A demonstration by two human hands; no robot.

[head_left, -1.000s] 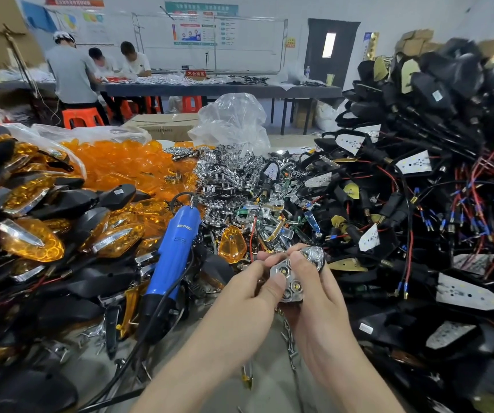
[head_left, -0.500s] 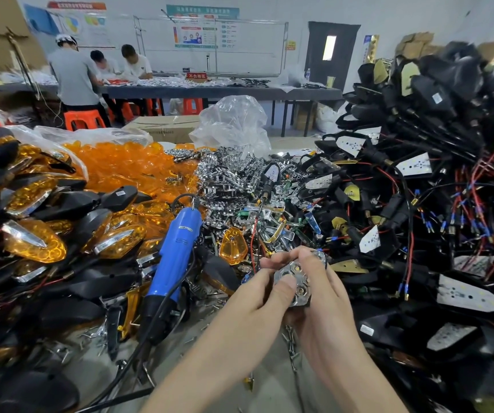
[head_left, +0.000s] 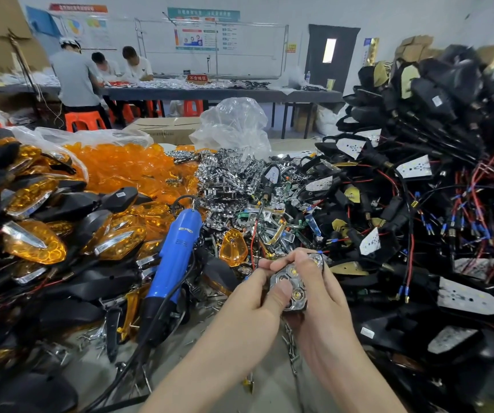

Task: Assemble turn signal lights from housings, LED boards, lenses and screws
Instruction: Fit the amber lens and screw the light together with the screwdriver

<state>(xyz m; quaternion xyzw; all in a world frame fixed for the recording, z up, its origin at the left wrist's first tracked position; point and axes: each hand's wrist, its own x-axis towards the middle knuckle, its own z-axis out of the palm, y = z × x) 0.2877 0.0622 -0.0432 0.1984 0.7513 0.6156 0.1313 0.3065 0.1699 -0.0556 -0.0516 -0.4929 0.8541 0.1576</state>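
Note:
Both hands hold one turn signal unit (head_left: 292, 281) low in the middle of the view: a chrome reflector with round LED cups set in a dark housing. My left hand (head_left: 254, 302) grips its left side, thumb pressed on the reflector face. My right hand (head_left: 320, 290) wraps it from the right, fingers curled over its top edge. The housing's underside is hidden by my palms. A loose amber lens (head_left: 233, 247) lies just beyond the hands. Loose screws (head_left: 290, 341) are scattered on the table under my wrists.
A blue electric screwdriver (head_left: 177, 254) with a black cable lies left of the hands. Finished amber-and-black lights (head_left: 37, 242) pile up at left, amber lenses (head_left: 126, 168) and chrome reflectors (head_left: 228, 177) behind, wired black housings (head_left: 418, 189) at right. People work at a far table (head_left: 210, 90).
The unit has come slightly lower and closer to me between my hands. My left thumb has slid onto the reflector face, and my right fingers have closed further over the top.

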